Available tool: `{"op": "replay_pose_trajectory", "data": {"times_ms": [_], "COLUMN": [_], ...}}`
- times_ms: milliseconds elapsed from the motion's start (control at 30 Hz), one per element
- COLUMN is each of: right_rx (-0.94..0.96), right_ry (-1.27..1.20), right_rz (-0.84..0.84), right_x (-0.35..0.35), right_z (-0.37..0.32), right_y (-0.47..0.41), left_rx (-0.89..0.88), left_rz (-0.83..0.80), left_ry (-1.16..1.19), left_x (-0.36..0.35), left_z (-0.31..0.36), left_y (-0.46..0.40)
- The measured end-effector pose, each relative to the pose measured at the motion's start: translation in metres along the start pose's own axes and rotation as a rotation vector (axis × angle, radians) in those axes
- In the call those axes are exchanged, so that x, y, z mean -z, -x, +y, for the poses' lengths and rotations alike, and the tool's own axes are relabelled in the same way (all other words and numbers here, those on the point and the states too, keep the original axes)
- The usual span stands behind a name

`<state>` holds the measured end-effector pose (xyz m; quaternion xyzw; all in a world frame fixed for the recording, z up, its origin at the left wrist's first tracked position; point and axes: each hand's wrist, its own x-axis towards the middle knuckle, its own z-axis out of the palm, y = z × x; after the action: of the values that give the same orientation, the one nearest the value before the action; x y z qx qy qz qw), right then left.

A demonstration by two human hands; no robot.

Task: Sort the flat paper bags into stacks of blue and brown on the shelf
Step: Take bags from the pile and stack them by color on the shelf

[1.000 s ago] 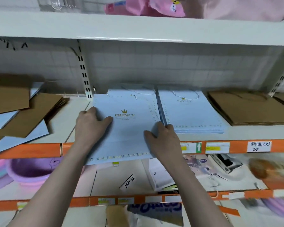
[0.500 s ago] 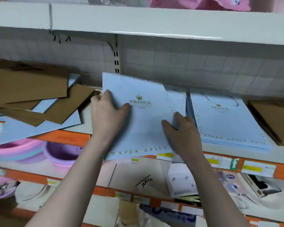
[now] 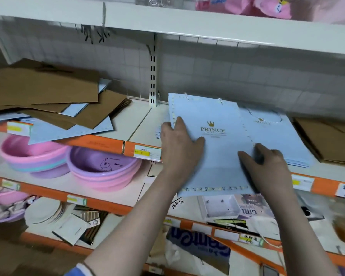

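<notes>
Gripping blue bag at frame centre: left hand clamps its left edge, right hand presses flat, fingers straight. Blue stack just right; mixed pile upper left.

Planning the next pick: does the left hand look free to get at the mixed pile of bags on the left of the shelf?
Probably not yet: the left hand grips the blue bag. Once it lets go, the mixed pile lies uncovered.

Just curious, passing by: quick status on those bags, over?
Both hands, left hand and right hand, on top blue bag, overhanging shelf edge. Blue stack beside it. Mixed pile left, unsorted. Nothing blocking.
</notes>
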<state>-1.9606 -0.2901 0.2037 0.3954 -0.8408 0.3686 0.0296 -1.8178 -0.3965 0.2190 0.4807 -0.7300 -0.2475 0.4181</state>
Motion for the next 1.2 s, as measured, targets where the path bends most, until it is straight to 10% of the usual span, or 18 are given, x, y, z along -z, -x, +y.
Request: {"op": "replay_pose_trajectory", "data": {"times_ms": [1200], "right_rx": [-0.111], "right_ry": [0.21], "right_rz": [-0.12], "right_x": [-0.088], "right_z": [-0.04], "right_y": [-0.118], "left_rx": [-0.05], "left_rz": [-0.337], "left_ry": [-0.235], "left_x": [-0.047], "left_z": [-0.065], "left_y": [-0.167]}}
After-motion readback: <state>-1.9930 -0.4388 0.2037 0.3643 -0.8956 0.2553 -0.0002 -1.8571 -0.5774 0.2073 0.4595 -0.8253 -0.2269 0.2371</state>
